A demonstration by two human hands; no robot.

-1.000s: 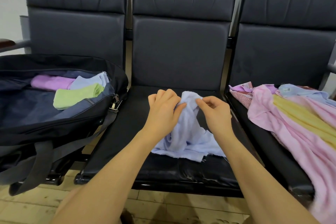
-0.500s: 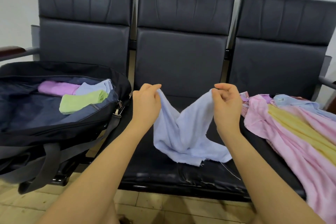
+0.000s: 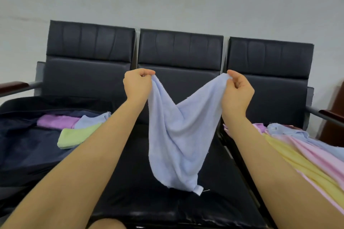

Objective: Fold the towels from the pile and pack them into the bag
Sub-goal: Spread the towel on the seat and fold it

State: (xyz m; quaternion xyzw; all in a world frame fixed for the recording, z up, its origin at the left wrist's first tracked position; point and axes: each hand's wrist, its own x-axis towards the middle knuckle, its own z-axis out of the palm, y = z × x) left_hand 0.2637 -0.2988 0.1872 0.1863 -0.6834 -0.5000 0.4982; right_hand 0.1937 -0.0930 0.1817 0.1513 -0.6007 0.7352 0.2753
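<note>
**A:** What are your hands doing with the cloth?

**B:** Your left hand point(image 3: 137, 85) pinches one top corner of the pale blue terry towel point(image 3: 181, 141) between thumb and curled fingers. Your right hand point(image 3: 237, 92) pinches the other top corner the same way, the remaining fingers loosely curled. Both hands are raised in front of the backrest of the middle black padded seat point(image 3: 167, 206), well apart from each other.

**A:** And how does your towel hang?

**B:** It sags in a V between your two hands, then drops in soft folds. Its lowest corner, with a small sewn tab, hangs just above the middle seat's cushion; whether it touches the cushion you cannot tell.

**A:** Where is your bag?

**B:** The open dark navy fabric bag point(image 3: 24, 147) lies on the left seat, to the left of your left forearm. Inside it lie three folded pieces: a lilac folded towel point(image 3: 55, 121), a light blue folded towel point(image 3: 95, 119) beside it, and a light green folded towel point(image 3: 74, 135) in front of both.

**A:** And the pile?

**B:** The loose pile of pink, yellow and blue towels point(image 3: 305, 152) is spread across the right seat, beside your right forearm, draping towards the seat's front edge. A dark wooden armrest point(image 3: 331, 114) juts out just behind it.
</note>
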